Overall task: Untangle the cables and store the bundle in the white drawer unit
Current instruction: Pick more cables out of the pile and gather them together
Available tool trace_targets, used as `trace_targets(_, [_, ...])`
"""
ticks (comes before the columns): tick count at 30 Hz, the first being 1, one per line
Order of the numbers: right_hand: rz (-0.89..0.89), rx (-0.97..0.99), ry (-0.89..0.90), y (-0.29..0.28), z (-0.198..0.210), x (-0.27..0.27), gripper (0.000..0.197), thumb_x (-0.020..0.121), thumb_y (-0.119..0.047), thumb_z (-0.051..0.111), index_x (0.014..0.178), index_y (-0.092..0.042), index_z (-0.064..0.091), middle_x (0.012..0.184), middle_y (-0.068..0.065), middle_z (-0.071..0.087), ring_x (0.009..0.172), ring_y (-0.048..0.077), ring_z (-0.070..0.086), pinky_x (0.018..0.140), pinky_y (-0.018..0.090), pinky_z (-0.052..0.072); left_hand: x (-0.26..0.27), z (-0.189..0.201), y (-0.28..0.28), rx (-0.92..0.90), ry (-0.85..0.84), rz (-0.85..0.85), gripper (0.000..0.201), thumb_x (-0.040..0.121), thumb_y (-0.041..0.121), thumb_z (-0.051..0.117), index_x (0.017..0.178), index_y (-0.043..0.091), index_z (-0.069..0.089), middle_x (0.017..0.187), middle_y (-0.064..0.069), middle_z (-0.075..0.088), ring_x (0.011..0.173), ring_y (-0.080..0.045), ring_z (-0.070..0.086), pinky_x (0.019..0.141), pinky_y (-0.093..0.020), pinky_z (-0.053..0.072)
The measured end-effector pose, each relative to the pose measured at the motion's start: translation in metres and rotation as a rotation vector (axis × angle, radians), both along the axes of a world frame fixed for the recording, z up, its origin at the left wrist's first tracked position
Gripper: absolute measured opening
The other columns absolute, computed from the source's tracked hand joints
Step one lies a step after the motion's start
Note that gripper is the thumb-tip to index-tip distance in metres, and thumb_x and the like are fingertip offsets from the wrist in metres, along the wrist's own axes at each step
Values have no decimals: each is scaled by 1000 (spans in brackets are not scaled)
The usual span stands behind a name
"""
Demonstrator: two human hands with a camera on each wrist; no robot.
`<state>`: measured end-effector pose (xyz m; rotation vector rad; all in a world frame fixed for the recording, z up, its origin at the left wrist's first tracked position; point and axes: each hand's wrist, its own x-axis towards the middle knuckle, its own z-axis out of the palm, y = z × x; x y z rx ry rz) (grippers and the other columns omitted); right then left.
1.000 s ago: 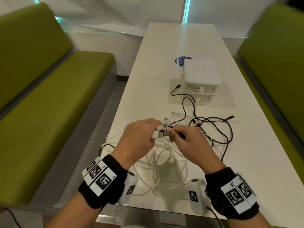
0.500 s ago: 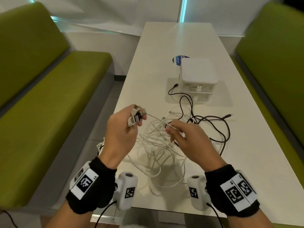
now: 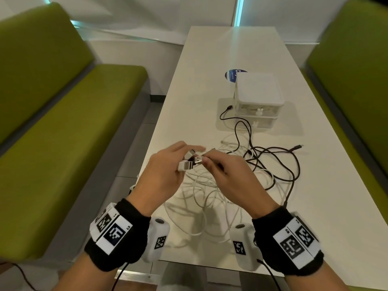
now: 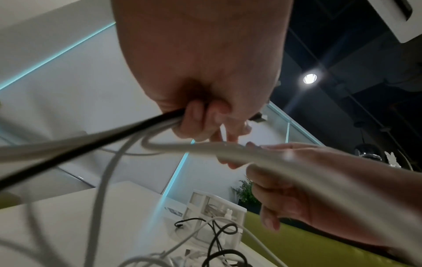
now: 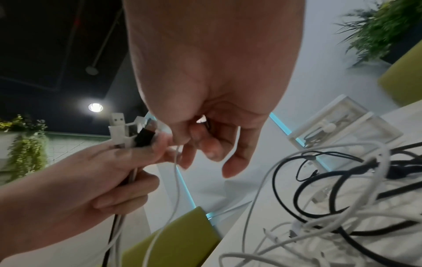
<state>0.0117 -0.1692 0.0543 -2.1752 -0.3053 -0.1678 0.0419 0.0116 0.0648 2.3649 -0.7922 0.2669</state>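
— What changed?
— My left hand came back to centre frame, beside my right hand.
— And the cables?
— Plugs pinched in my left fingers; my right fingers pinched one white cable; the tangle lay on the table, below the white drawer unit.

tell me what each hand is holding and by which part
The left hand grips a bunch of cable ends just below the plugs. The right hand pinches a thin white cable near its end.

White table bears tangled cables, drawer unit, blue sticker.
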Motion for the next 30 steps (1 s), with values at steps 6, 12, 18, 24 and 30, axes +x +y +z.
trace_targets(6, [-114, -126, 79, 10, -12, 10, 25, 99, -34, 54, 112, -18, 66, 76, -10, 59, 72, 7, 53, 69, 24, 40, 19, -6, 23, 128, -59, 292, 31, 83, -2, 64, 62, 17, 51, 67, 2, 52, 51, -18, 45, 45, -20, 27])
trace_targets(12, [-122, -234, 173, 10, -26, 14, 19, 97, -29, 56, 110, -19, 66, 95, -5, 63, 82, 8, 56, 81, 29, 48, 44, -2, 71, 241, -10, 540, 14, 94, 8, 50, 92, 11, 63, 90, 1, 45, 67, -19, 46, 59, -31, 34])
trace_targets(18, [-95, -399, 277, 15, -40, 20, 23, 96, -32, 57, 111, -18, 67, 111, -1, 61, 96, 15, 59, 84, 30, 47, 57, 9, 109, 200, -10, 677, 14, 96, 8, 50, 94, 9, 64, 97, -5, 44, 73, -23, 48, 72, -39, 47])
trace_targets(24, [-101, -401, 282, 16, -42, 21, 21, 96, -30, 58, 108, -17, 70, 108, -1, 63, 96, 16, 59, 82, 29, 44, 68, -13, 124, 262, 27, 753, 10, 93, 3, 52, 100, 1, 59, 111, -16, 42, 63, -25, 43, 64, -40, 41])
trace_targets(30, [-90, -387, 291, 14, -43, 23, 19, 95, -29, 57, 104, -18, 71, 103, -1, 65, 92, 14, 59, 81, 29, 46, 67, -25, 122, 263, 95, 695, 13, 94, 2, 46, 94, 3, 59, 109, -12, 47, 71, -31, 52, 69, -42, 45])
